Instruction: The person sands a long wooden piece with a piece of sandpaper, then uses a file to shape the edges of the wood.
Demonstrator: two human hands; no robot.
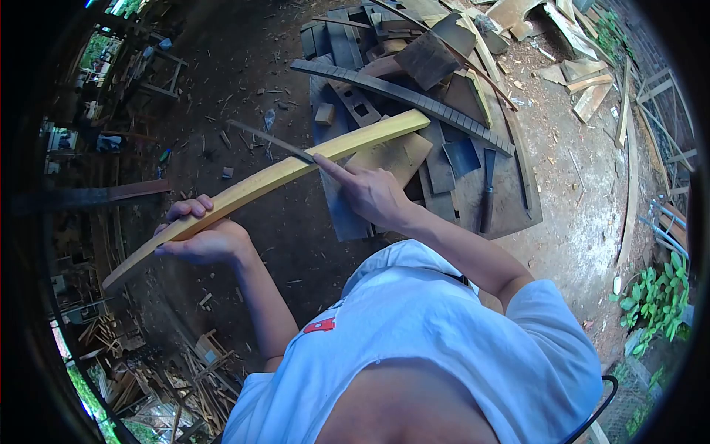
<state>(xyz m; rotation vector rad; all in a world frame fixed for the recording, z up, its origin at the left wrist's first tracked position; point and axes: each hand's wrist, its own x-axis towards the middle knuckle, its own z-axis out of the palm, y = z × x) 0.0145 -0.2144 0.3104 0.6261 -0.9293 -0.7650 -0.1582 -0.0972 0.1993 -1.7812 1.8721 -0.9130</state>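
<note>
A long, slightly curved pale-yellow wooden piece (pixel 274 176) slants across the view, its right end over a low board-covered work surface. My left hand (pixel 198 235) is wrapped round its lower left part from beneath. Near the middle of the piece, my right hand (pixel 370 194) grips a thin flat metal tool (pixel 268 138), a file or blade, its index finger stretched along it. The tool crosses the wood's upper face and points to the upper left. My right hand hides the tool's handle end.
The work surface (pixel 518 214) bears a chisel (pixel 488 192), a long dark notched strip (pixel 407 96), a small wooden block (pixel 324 113) and several board offcuts. Scrap wood (pixel 592 96) lies at the upper right, with a leafy plant (pixel 651 300) at the right. Wood pieces are piled at the lower left.
</note>
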